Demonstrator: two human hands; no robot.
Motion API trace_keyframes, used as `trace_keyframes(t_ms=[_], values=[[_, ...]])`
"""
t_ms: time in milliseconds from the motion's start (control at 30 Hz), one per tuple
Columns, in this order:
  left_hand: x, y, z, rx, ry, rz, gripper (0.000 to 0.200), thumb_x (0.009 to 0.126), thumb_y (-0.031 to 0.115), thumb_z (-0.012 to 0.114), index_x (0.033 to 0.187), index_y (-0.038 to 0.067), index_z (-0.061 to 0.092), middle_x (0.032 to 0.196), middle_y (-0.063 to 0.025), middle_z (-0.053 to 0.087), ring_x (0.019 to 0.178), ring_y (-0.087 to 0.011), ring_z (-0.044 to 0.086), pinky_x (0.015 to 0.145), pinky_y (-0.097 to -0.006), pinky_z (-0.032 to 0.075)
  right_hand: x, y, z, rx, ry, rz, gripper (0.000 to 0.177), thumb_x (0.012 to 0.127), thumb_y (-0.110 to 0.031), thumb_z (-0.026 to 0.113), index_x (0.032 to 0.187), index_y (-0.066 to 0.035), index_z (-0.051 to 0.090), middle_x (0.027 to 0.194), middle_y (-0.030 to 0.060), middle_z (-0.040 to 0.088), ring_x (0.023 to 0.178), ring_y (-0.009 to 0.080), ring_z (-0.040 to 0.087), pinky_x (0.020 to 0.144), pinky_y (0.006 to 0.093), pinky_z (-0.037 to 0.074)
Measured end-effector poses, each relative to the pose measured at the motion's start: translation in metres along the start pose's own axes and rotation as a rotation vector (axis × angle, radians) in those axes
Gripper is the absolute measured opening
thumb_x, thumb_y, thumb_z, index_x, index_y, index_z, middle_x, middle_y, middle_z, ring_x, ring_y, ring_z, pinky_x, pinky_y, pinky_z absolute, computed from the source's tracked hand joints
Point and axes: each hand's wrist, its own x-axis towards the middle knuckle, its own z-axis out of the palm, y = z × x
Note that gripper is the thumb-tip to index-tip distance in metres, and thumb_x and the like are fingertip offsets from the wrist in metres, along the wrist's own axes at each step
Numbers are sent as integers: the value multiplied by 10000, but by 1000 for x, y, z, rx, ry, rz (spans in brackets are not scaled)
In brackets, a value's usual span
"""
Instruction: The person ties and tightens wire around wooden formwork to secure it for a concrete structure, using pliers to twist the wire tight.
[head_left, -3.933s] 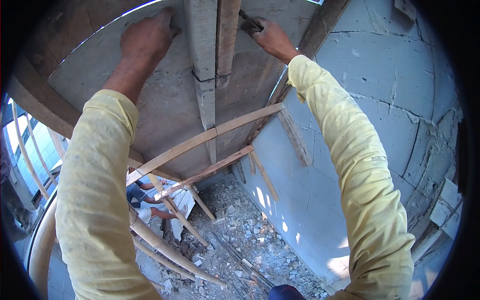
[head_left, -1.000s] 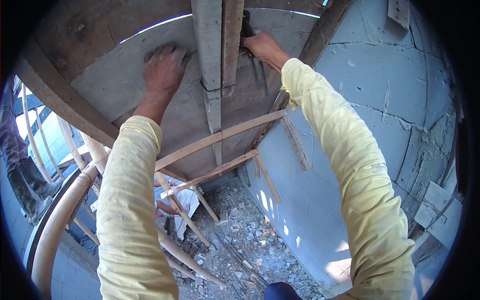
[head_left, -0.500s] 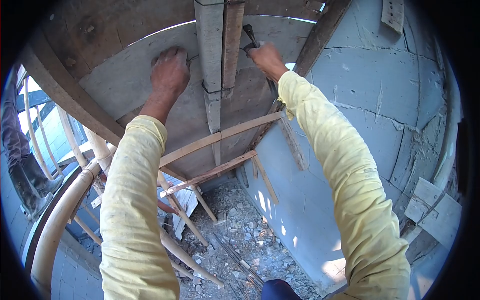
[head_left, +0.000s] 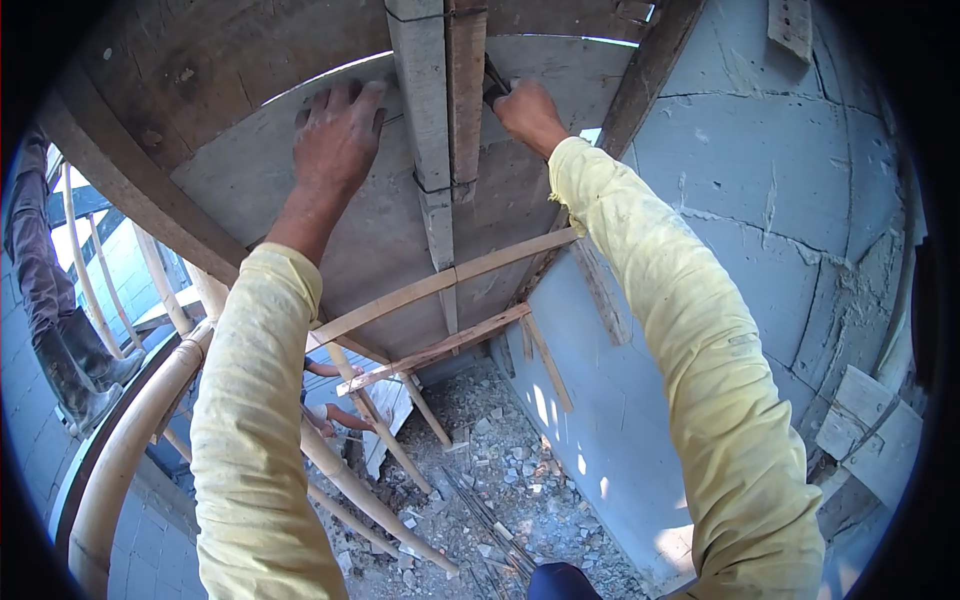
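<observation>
Overhead, my left hand (head_left: pixel 338 135) lies against the grey board (head_left: pixel 235 150) with its fingers stretched out and apart. A thin wire (head_left: pixel 393 119) runs from beside its thumb to the grey timber beam (head_left: pixel 422 110). On the beam's other side, my right hand (head_left: pixel 530 112) is closed around a slim dark metal tool (head_left: pixel 494 72), whose exact kind is hidden by the grip. A brown timber (head_left: pixel 466 100) runs alongside the grey one, between my hands. A wire tie (head_left: pixel 432 187) wraps the beam lower down.
A grey block wall (head_left: pixel 740 190) rises on the right. Bamboo poles (head_left: pixel 135 450) and wooden braces (head_left: pixel 440 350) stand below. Rubble (head_left: pixel 490 450) covers the ground. A person's boots (head_left: pixel 75 365) are at far left; another person's arm (head_left: pixel 345 415) shows below.
My left hand's fingers have gone from curled to stretched out on the board. The tool in my right hand shows less of its head. The view has shifted slightly.
</observation>
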Motion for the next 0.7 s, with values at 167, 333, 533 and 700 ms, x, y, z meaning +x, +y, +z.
trace_keyframes(t_ms=[167,333,533,700], values=[[5,-15,9,97,-11,145,280,922,221,556,1200,218,588,1184,-83,578,1125,-313,565,920,-487,489,-1,2,3,-36,15,-71,282,785,-129,578,939,83,682,956,313,661,960,462,637,853,458,505],[14,-4,0,109,-46,90,298,899,134,522,1164,226,622,1182,-91,574,1114,-283,582,876,-473,521,3,0,1,-61,-36,-46,277,776,-126,574,931,77,683,908,291,672,916,452,648,833,447,513],[21,-6,7,168,-69,132,247,924,197,514,1150,171,609,1260,-127,535,1166,-314,546,915,-494,498,7,5,-1,-75,-100,-67,275,769,-124,574,923,77,681,855,288,671,862,440,658,808,444,517],[5,8,8,249,-176,134,288,875,142,525,1142,57,591,1262,-136,527,1177,-318,535,909,-513,485,1,5,-6,59,-167,1,265,777,-135,571,887,84,673,776,291,660,773,428,673,729,437,525]])
